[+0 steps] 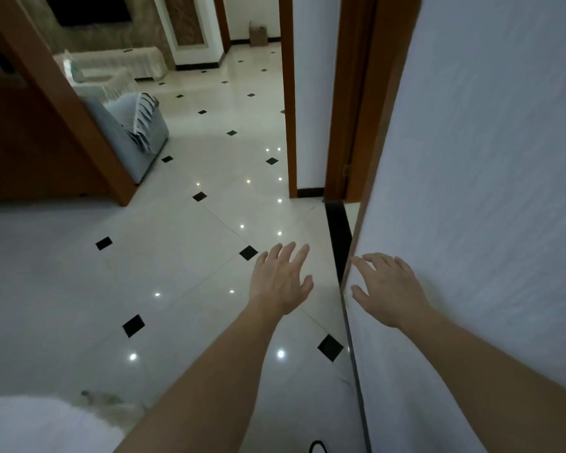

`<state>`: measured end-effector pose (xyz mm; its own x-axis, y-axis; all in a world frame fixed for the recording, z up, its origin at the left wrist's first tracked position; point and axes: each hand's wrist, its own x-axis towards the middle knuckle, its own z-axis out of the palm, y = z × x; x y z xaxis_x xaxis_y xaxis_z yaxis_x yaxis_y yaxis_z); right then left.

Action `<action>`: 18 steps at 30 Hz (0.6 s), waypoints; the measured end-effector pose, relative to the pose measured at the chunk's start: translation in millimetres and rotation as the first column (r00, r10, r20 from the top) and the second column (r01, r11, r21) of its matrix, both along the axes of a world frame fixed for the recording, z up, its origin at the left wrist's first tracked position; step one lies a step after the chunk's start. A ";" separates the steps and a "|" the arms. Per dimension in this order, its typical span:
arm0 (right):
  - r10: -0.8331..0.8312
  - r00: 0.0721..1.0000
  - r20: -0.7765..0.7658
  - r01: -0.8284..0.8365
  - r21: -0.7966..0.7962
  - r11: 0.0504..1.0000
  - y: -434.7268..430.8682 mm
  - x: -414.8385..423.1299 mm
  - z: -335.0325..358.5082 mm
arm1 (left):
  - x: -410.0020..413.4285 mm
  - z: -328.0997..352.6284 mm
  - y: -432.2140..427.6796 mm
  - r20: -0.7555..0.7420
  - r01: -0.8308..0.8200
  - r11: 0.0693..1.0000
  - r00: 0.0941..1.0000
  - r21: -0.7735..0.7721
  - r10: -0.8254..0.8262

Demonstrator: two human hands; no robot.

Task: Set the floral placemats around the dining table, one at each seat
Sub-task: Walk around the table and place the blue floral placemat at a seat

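Note:
No placemat and no dining table are in view. My left hand (280, 277) reaches out over the tiled floor, palm down, fingers spread, holding nothing. My right hand (388, 287) is stretched forward beside it, fingers apart and empty, in front of the white wall on the right. Both bare forearms run in from the bottom of the view.
A white wall (487, 191) fills the right side, with a brown door frame (350, 103) ahead of it. The glossy tiled floor (183, 256) has small black squares. A grey sofa (134, 125) and a brown wooden partition (46, 125) stand at the left.

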<state>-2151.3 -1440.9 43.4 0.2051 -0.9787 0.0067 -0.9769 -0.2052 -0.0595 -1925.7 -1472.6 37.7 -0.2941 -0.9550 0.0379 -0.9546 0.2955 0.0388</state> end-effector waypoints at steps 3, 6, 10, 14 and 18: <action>0.006 1.000 0.020 -0.006 -0.005 1.000 -47.0 9.1 2.4 | 11.2 0.9 -41.5 -0.005 -0.023 1.000 1.000 0.003 0.023; 0.009 0.999 0.048 -0.009 0.006 1.000 -88.6 23.6 2.0 | 20.7 1.0 -75.0 0.001 -0.051 0.999 0.999 -0.007 0.051; 0.062 0.995 0.078 -0.061 -0.015 0.998 -134.5 48.6 -3.4 | 37.5 -1.3 -108.8 -0.004 -0.114 0.993 0.994 -0.022 0.114; 0.107 0.989 0.103 -0.106 -0.014 0.994 -184.8 82.4 -8.0 | 61.3 -8.1 -138.5 -0.012 -0.195 0.980 0.981 -0.026 0.195; 0.190 0.973 0.132 -0.191 -0.007 0.982 -239.9 123.6 -18.8 | 90.7 -12.2 -174.2 -0.006 -0.258 0.966 0.966 -0.008 0.258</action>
